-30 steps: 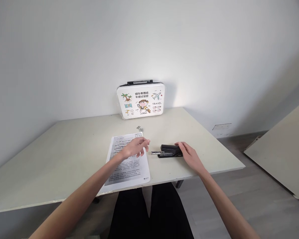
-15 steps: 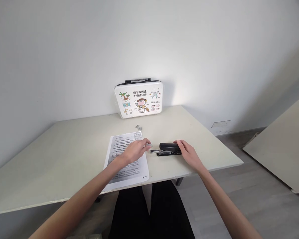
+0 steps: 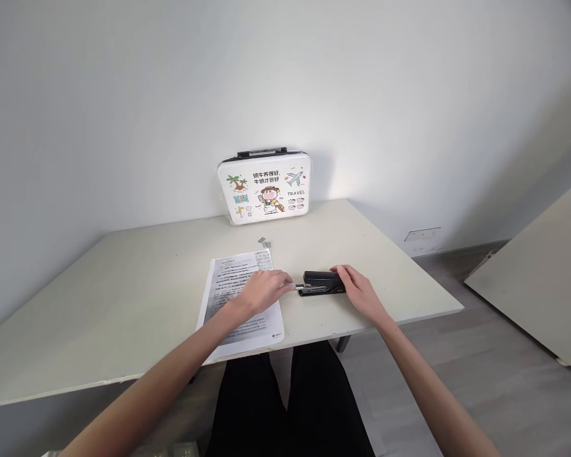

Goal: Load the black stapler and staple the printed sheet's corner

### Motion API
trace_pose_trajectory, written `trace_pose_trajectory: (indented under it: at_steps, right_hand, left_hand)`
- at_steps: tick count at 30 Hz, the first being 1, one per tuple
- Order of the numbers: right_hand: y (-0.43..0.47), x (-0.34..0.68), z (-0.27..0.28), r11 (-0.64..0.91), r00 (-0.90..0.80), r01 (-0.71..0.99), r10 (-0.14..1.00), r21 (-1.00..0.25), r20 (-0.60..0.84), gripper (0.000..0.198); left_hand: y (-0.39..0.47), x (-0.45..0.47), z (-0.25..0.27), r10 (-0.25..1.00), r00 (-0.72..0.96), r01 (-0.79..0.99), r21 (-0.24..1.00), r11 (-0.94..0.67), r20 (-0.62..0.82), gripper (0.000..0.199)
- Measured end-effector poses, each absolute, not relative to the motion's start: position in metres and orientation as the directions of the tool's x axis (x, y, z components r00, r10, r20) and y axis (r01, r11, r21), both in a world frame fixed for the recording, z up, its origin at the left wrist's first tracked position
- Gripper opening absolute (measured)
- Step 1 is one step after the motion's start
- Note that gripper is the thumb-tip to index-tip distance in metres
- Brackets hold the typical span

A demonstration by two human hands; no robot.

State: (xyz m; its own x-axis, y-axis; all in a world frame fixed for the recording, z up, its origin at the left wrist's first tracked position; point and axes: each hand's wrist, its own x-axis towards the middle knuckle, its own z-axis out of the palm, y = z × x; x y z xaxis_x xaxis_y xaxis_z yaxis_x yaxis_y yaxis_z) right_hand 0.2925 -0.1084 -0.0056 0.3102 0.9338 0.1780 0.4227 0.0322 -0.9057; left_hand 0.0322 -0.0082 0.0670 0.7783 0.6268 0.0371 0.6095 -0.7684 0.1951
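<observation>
A black stapler [image 3: 322, 278] lies on its base, its metal magazine rod [image 3: 301, 287] sticking out on the left. My right hand [image 3: 360, 291] is wrapped round the stapler's right end. At the rod, the fingers of my left hand [image 3: 268, 289] are pinched together; the small strip of staples seen between them a moment ago is now mostly hidden. Beneath my left hand and wrist lies a printed sheet of paper [image 3: 228, 279], partly covered. Beyond its top edge rest several small grey strips of staples [image 3: 265, 243].
A white case [image 3: 266, 190] with cartoon prints and a black handle stands against the wall at the back of the pale table [image 3: 124, 304]. The table's front edge runs just above my lap. A wall socket [image 3: 422, 234] and a white panel [image 3: 542, 279] are off to the right.
My left hand has moved right, bringing its pinched fingers and the strip of staples to the stapler's protruding rod. My right hand keeps its hold on the stapler.
</observation>
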Motion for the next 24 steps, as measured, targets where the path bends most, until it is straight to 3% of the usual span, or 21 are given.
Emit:
trace_pose_trajectory:
  at_steps: [24]
  right_hand:
    - [-0.1098,0.2917,-0.0008,0.029,0.319,0.409,0.932,-0.912,0.172,0.051]
  left_hand:
    - [-0.0126,0.0339,0.0596,0.616,0.785,0.593,0.217,-0.776,0.058,0.033]
